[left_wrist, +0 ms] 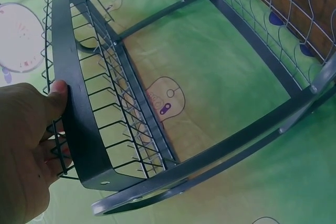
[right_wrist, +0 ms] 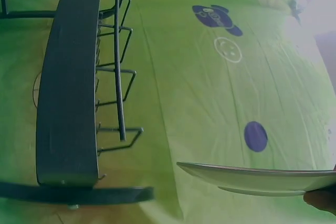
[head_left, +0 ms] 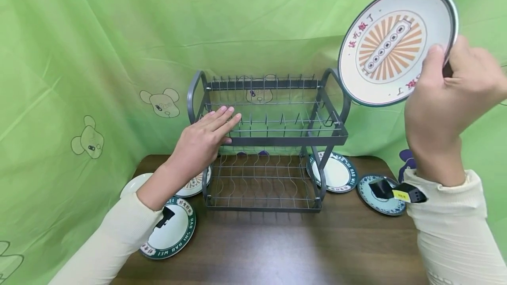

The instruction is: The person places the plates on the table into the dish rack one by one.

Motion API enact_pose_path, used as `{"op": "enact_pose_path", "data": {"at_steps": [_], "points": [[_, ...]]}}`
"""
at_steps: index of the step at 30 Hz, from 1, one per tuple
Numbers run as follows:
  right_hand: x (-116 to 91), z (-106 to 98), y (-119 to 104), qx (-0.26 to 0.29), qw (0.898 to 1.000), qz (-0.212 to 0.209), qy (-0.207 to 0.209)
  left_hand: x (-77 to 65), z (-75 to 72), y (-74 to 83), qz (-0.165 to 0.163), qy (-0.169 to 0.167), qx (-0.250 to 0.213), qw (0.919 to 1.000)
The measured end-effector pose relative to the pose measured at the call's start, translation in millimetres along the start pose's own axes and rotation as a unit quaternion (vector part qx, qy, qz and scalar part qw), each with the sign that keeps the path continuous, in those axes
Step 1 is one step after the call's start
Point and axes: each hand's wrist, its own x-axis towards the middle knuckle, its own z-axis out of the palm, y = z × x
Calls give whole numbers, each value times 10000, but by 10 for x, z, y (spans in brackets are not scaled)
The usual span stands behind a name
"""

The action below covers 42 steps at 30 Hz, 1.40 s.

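Note:
A dark grey two-tier dish rack (head_left: pixel 267 140) stands in the middle of the table. My left hand (head_left: pixel 206 133) holds the front left of its upper tier. The fingers (left_wrist: pixel 58 169) reach across the top wires, and the thumb lies against the front bar (left_wrist: pixel 79 114). To the right and above the rack, my right hand (head_left: pixel 455 74) grips a white plate (head_left: pixel 392 47) by its lower right edge, thumb on the face. This plate has a dark rim, an orange ray pattern and red characters, and is tilted with its face toward me. Edge-on, the plate (right_wrist: pixel 257 178) shows in the right wrist view.
Left of the rack lie a green-rimmed plate (head_left: pixel 187 214), a plate with an orange pattern (head_left: pixel 194 186) and a white plate (head_left: pixel 134 184) partly behind my forearm. Right of it are another green-rimmed plate (head_left: pixel 336 173) and a blue-patterned plate (head_left: pixel 380 206). Green cloth hangs behind the table.

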Motion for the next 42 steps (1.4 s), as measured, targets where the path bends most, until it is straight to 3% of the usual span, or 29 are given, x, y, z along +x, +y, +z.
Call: {"op": "enact_pose_path", "data": {"at_steps": [8, 19, 28, 42], "points": [[-119, 210, -154, -26, 9994, -95, -323, -3, -7, 10, -7, 31, 20, 10000], [-256, 441, -174, -361, 9939, -429, -946, 13, 11, 28, -17, 106, -17, 9999], [-388, 523, -120, -426, 9861, -527, -1518, 33, 26, 41, -32, 25, 52, 10000], [-487, 596, -92, -586, 9787, -545, -1891, 33, 34, 41, -52, -2, 39, 10000]]}}
